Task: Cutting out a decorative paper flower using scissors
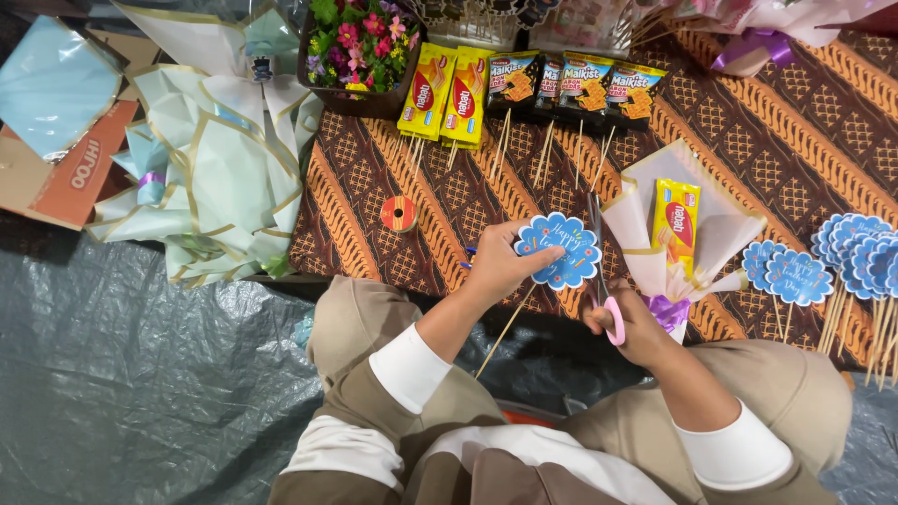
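Note:
My left hand (499,265) holds a blue scalloped paper tag (559,251) fixed on a thin wooden stick that slants down toward my lap. My right hand (636,327) grips scissors with pink handles (613,320); the blades point up beside the tag. Just right of the scissors lies a small bouquet (687,245) of pale pink wrapping paper with a yellow snack packet inside and a purple ribbon at its base. All of this rests on a brown patterned cloth (786,140).
Snack packets on sticks (524,89) line the far edge, beside a box of artificial flowers (360,47). A ribbon spool (399,214) lies left of my hand. More blue tags on sticks (842,262) sit at right. Pale green wrapping paper (215,159) piles at left.

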